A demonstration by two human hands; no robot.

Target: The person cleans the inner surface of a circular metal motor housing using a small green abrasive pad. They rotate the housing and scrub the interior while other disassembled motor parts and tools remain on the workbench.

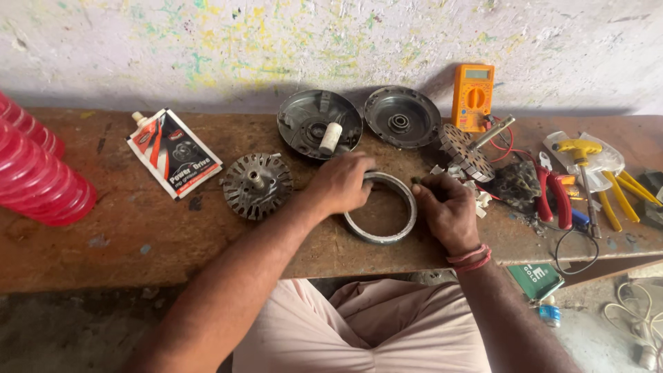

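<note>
1. Gripping the near-left rim of a metal ring [381, 237]: left hand [342, 183], fingers curled over it.
2. Pinching a small dark part at the ring's right edge: right hand [447, 207].
3. Lying flat on a worn wooden bench [124, 235]: the ring.
4. Left of the ring: slotted rotor [257, 185]; behind it: two round motor covers [319, 124]; to the right: orange multimeter [472, 97], red pliers [554, 195].

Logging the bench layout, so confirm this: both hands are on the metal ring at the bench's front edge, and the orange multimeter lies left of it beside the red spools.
Wrong on one point: the head view shows the orange multimeter to the right, against the wall. Both the left hand and right hand are on the metal ring, as stated.
</note>
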